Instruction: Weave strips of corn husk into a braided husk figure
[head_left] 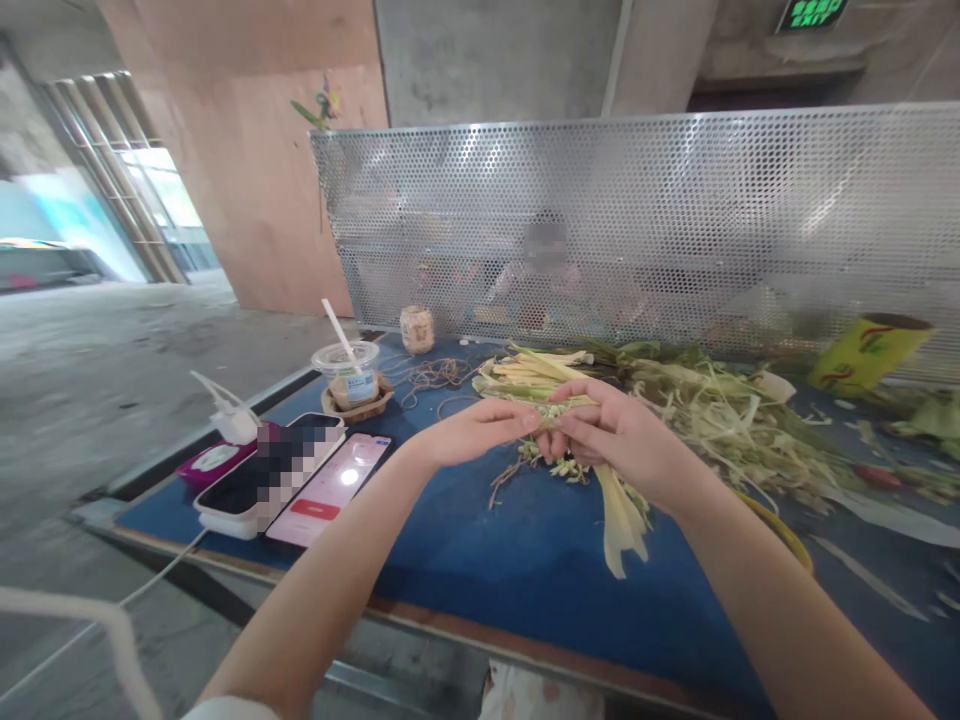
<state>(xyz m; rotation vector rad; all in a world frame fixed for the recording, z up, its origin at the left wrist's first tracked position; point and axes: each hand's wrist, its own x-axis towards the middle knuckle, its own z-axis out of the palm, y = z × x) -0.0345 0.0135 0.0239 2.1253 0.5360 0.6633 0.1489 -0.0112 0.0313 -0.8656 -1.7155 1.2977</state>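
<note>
My left hand (pixel 487 428) reaches over the table's middle, with thumb and fingertips pinched together on a bundle of pale green husk strips (pixel 622 525). My right hand (pixel 630 435) grips the same bundle from the other side, its fingers curled around it. The loose ends of the strips hang below my right palm, fanned out and pale yellow-green. Small green bits and thin brown stringy ends (pixel 506 480) show beneath the hands. Part of the bundle is hidden by my fingers. Just beyond lies a pile of yellowish strips (pixel 544 367).
A blue-topped table (pixel 465 560) carries loose husks (pixel 720 420) at right, near a yellow roll (pixel 870 355). Brown cord (pixel 439 373), a twine spool (pixel 417 330) and a drink cup (pixel 351 375) with straw stand left. A lit phone (pixel 330 490) lies nearer. A perforated metal screen (pixel 637 220) rises behind.
</note>
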